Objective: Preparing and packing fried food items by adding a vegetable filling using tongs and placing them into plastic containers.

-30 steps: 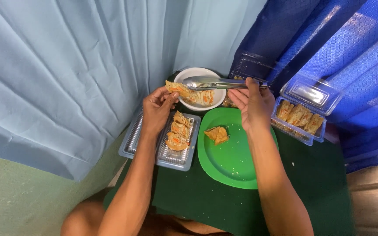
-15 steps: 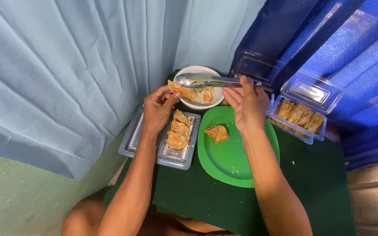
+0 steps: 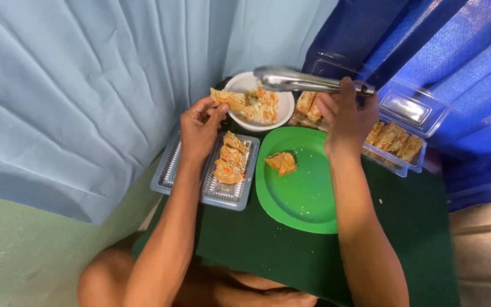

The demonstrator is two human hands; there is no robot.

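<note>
One fried pastry piece (image 3: pixel 229 99), golden with orange flecks, pinched between my left hand's (image 3: pixel 199 128) fingertips at the near-left rim of the white bowl (image 3: pixel 240 84). Half a second ago it sat at much the same spot; it has come slightly nearer to me since.

One pair of metal tongs (image 3: pixel 308 82), clasped in my right hand (image 3: pixel 346 118), fist closed round the handle, tips over the bowl. The tongs rode lower a moment earlier; now they are lifted clear of the food, tips carrying nothing I can make out, so the piece rests with my left hand alone.

One bowl, holding more pieces mixed with orange shreds.
One clear plastic tray (image 3: pixel 217 190), just below my left hand, three filled pieces in a row.
One green plate (image 3: pixel 299 193), beside the tray, one folded piece (image 3: pixel 281 162) on it.
One clear hinged container (image 3: pixel 407 165), lid open, pastries inside, partly behind my right wrist.

Surface: dark green cloth (image 3: pixel 291 256) over a small table. Surround: pale blue curtain (image 3: pixel 86 85) to the left, blue tarpaulin (image 3: pixel 461 51) to the right.
</note>
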